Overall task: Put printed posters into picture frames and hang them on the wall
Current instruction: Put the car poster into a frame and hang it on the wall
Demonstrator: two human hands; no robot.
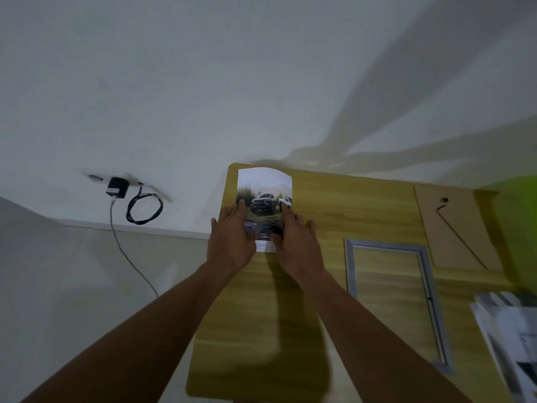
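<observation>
We see the poster (265, 199) at centre frame, held above the far left part of the wooden counter (319, 205), its top edge curling. Our left hand (231, 242) closes its grip on the poster's lower left edge and our right hand (296, 242) on the lower right, fingers over the print. The empty grey picture frame (351, 266) lies right of centre, with its backing board (456, 228) beyond. Loose prints (511, 330) at lower right are blurred and cut off.
</observation>
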